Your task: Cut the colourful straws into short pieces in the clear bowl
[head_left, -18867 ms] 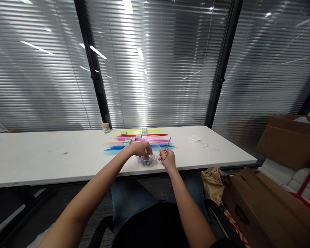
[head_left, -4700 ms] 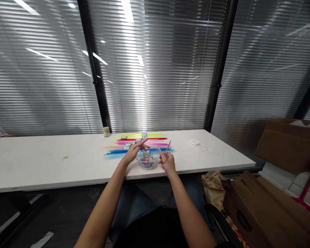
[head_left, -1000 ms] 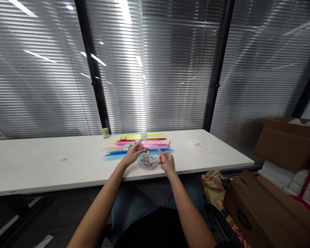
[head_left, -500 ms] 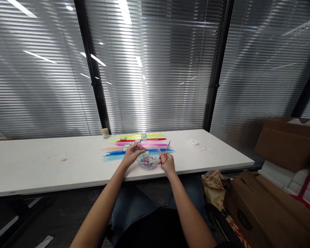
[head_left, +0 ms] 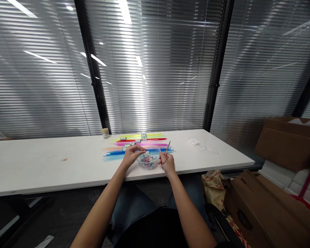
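Observation:
My right hand (head_left: 166,163) is closed on a pair of scissors (head_left: 167,148), whose blades point up and away from me. Beside it, a clear round bowl (head_left: 147,167) stands near the table's front edge, with many small multicoloured pieces (head_left: 149,159) in it. Over the bowl's left rim, my left hand (head_left: 133,154) is pinched, thumb against fingertips; whatever lies between them is too small to make out. Behind the bowl lie bundles of thin coloured strips (head_left: 113,153) in blue, pink, red and yellow, some with printed paper bands (head_left: 144,136).
A small lidded jar (head_left: 105,133) stands at the table's back edge. Crumpled clear plastic (head_left: 203,147) lies on the right of the white table (head_left: 41,165). Cardboard boxes (head_left: 279,206) and a paper bag (head_left: 213,189) are on the right, beyond the table edge.
My left fingers have flattened slightly above the bowl. The scissors and my right hand stay in place.

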{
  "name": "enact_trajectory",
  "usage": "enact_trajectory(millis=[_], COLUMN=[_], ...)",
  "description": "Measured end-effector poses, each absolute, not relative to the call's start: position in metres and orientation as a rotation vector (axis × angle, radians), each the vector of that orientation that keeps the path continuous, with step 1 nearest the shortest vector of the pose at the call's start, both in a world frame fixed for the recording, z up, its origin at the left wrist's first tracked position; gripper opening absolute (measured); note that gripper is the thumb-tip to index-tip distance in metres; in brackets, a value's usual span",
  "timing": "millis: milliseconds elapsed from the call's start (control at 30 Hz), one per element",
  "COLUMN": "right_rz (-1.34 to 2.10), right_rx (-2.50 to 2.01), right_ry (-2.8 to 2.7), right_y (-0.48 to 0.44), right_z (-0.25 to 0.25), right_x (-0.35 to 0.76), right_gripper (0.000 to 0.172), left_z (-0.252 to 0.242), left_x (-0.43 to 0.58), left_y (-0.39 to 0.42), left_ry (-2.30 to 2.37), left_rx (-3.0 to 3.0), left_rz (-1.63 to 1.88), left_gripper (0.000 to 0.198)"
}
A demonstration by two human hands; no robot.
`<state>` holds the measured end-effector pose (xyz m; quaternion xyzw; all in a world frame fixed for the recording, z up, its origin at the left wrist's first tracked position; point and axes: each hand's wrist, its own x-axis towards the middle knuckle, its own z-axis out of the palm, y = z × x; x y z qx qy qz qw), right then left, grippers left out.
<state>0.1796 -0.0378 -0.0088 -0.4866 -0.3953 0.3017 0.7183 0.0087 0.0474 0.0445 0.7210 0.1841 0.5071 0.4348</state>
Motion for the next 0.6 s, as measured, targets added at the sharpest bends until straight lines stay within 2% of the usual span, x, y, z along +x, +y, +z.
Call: enact_trajectory(millis=[600], right_rz=[0.655], right_rx=[-1.075], right_ry=[-0.889], right_y=[-0.0328], right_z=[-0.0156], right_x=[0.1817], right_gripper=[0.033], left_z=[0.0437], left_x=[0.0075], left_y=[0.0480], left_ry=[0.455], left_rx=[1.846], left_rz=[1.249], left_gripper=[0.024])
